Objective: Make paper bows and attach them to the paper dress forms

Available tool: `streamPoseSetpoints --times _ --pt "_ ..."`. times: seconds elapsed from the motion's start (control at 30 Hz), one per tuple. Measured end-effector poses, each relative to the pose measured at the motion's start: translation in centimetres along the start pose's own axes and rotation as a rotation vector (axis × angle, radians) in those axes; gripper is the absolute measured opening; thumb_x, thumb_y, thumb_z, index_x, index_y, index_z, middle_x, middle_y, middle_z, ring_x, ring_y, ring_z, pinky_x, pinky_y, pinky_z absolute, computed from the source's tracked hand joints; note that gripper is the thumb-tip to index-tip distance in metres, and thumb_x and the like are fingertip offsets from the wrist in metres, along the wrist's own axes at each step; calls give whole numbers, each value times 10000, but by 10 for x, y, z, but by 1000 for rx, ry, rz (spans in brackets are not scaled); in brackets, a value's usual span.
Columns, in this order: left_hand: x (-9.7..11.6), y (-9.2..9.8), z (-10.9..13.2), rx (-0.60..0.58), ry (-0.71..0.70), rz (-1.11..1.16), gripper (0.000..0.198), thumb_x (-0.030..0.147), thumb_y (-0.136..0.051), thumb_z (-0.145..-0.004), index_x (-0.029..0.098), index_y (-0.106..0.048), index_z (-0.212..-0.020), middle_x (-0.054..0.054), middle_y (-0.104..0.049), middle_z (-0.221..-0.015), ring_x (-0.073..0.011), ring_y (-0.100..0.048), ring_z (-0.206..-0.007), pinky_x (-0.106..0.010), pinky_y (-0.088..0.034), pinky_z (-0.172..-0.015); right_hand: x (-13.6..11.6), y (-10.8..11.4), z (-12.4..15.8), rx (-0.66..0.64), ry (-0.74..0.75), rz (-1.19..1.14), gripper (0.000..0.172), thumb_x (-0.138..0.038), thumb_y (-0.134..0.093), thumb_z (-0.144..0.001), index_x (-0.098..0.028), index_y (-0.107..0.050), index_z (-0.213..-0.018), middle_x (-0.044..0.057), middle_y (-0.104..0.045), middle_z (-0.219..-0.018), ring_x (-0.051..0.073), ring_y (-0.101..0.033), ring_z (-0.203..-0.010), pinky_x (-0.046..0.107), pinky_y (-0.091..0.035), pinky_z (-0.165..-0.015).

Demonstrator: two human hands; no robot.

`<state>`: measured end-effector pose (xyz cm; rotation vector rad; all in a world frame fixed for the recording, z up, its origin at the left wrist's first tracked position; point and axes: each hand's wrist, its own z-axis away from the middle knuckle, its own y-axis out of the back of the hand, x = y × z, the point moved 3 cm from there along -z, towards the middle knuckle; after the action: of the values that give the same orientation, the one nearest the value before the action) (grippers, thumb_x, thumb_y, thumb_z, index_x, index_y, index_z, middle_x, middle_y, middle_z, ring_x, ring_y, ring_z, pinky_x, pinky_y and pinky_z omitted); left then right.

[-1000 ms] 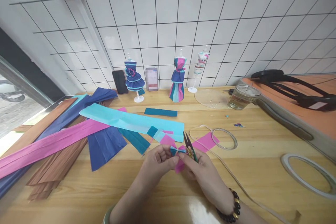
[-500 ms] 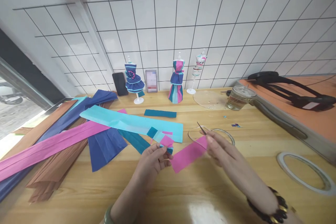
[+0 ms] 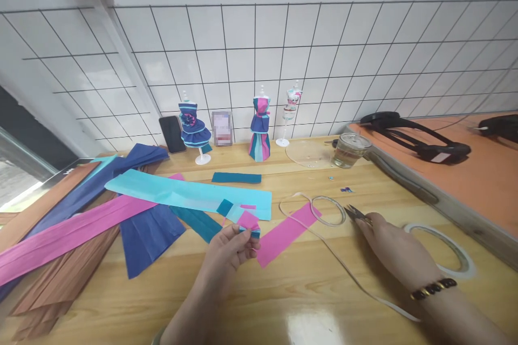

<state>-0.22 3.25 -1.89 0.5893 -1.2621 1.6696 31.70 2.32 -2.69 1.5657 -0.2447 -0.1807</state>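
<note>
My left hand (image 3: 234, 245) pinches a small folded crepe-paper piece (image 3: 249, 221), pink over teal, between thumb and fingers. Low over the table at the right, my right hand (image 3: 382, 234) is closed around small dark pointed scissors (image 3: 356, 213), their tips slightly apart. Between the hands lies a pink paper strip (image 3: 283, 237). A thin pale tape (image 3: 340, 261) crosses that strip and curves toward the table's front. Just left of the scissors sits a narrow tape ring (image 3: 328, 210). Behind my left fingers are a teal and light-blue paper piece (image 3: 230, 209) and a long light-blue strip (image 3: 190, 194).
Blue, pink and brown crepe strips (image 3: 81, 221) spread over the left side. Along the wall stand dressed miniature mannequins (image 3: 260, 129), a black phone (image 3: 172, 133) and a small card or screen (image 3: 222, 128). A glass cup (image 3: 351, 150) and a larger tape roll (image 3: 445, 242) are at the right.
My right hand has moved right with the scissors, away from the pink strip, which now lies flat. The pale tape shows stretched across the table. The camera view has shifted slightly.
</note>
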Motion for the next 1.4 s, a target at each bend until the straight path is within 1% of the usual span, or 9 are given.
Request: streamPoseSetpoints --times 0.2,0.27,0.33,0.4,0.47,0.63,0.77,1.13,1.4 --pt "-1 -2 0 7 -71 -61 277 330 -775 -554 134 -592 -623 -47 -662 -577 -133 -588 -555 -242 -459 -548 -9 8 -4 202 131 166 294 -345 -393 -869 -151 -572 -737 137 -623 -725 331 -618 -736 400 -450 -599" --pt "-3 -2 -1 -3 -66 -105 286 354 -764 -565 136 -591 -631 -53 -669 -578 -129 -582 -535 -244 -453 -544 -22 23 -1 284 205 41 266 -333 -422 -855 -140 -604 -870 153 -633 -839 342 -595 -836 446 -456 -697" --pt "-5 -2 -1 -23 -58 -163 282 367 -748 -584 137 -595 -640 -62 -679 -588 -125 -576 -519 -244 -445 -542 -46 40 8 265 368 -276 305 -348 -422 -858 -175 -571 -1060 132 -620 -1016 300 -569 -947 431 -456 -796" --pt "-7 -3 0 -63 -64 -223 266 362 -734 -603 132 -606 -644 -65 -681 -596 -122 -569 -510 -244 -440 -542 -74 54 19 99 447 -642 318 -383 -451 -845 -237 -548 -1110 84 -607 -1093 244 -573 -956 375 -485 -792" --pt "-7 -5 1 -118 -84 -278 248 350 -724 -620 128 -617 -649 -59 -674 -590 -120 -564 -511 -242 -439 -542 -105 61 30 -179 465 -913 311 -351 -464 -846 -244 -533 -1129 66 -620 -1074 212 -583 -950 342 -496 -793" --pt "-8 -9 4 -213 -90 -364 215 328 -710 -646 137 -613 -666 -38 -661 -598 -125 -567 -554 -235 -436 -566 -152 59 46 -502 500 -1248 337 -235 -501 -815 -221 -501 -1152 39 -636 -929 179 -607 -867 338 -491 -783" --pt "-8 -8 3 -208 -102 -387 201 327 -687 -676 136 -623 -684 -36 -652 -614 -120 -553 -561 -228 -424 -564 -159 47 45 -508 483 -1341 315 -226 -481 -821 -186 -490 -1133 16 -587 -809 167 -597 -788 350 -477 -777" --pt "-7 -12 4 -206 -102 -348 214 276 -709 -661 147 -673 -828 -19 -627 -648 -110 -534 -586 -211 -420 -573 -161 40 39 -495 347 -1522 277 -321 -546 -783 -173 -525 -1016 22 -597 -794 159 -592 -758 316 -488 -736" --pt "-5 -11 0 -157 -123 -376 171 293 -708 -646 135 -646 -664 -17 -622 -598 -121 -540 -559 -222 -412 -560 -161 40 46 -420 386 -1446 238 -272 -522 -802 -176 -570 -1014 47 -648 -860 161 -608 -814 289 -489 -756"
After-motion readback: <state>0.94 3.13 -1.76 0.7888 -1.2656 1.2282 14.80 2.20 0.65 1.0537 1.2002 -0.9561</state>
